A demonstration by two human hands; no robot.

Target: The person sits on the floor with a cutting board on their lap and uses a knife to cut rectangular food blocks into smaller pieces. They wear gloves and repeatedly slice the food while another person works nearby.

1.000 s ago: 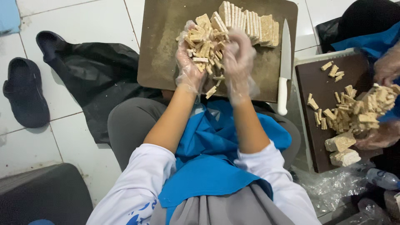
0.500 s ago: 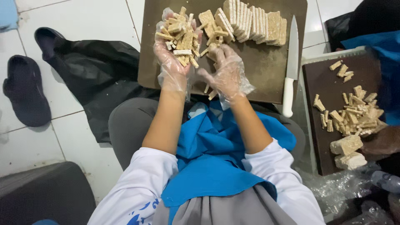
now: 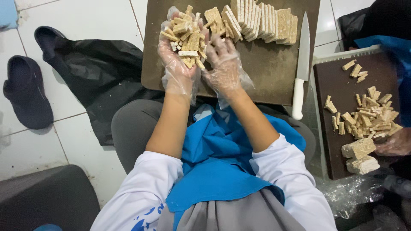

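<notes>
1. White floor tiles [image 3: 85,21] lie under everything; a brown cutting board [image 3: 265,72] rests across the seated person's lap, over a blue apron [image 3: 218,154].
2. Done so far, judging by what lies there: a heap of cut strips [image 3: 186,36] has been gathered off the board and sits in the left hand [image 3: 177,64], which is gloved in clear plastic, cupped palm-up and closed loosely around the pile, above the board's near left part.
3. The right hand [image 3: 224,64], also gloved, has its fingers spread and pressed against the side of that heap; it clasps nothing of its own.
4. Left to do, as I read it: a row of sliced slabs [image 3: 261,21] stands on edge along the far edge of the board, not yet cut into strips.
5. A knife [image 3: 302,64] with a white handle lies untouched along the board's right edge, blade pointing away.
6. At the right, a second, darker board [image 3: 342,141] carries another pile of strips [image 3: 368,119] and two uncut blocks [image 3: 359,156]; another person's gloved hand [image 3: 396,143] rests at its right edge.
7. A black bag [image 3: 98,81] and a dark shoe [image 3: 25,92] lie on the floor at the left.
</notes>
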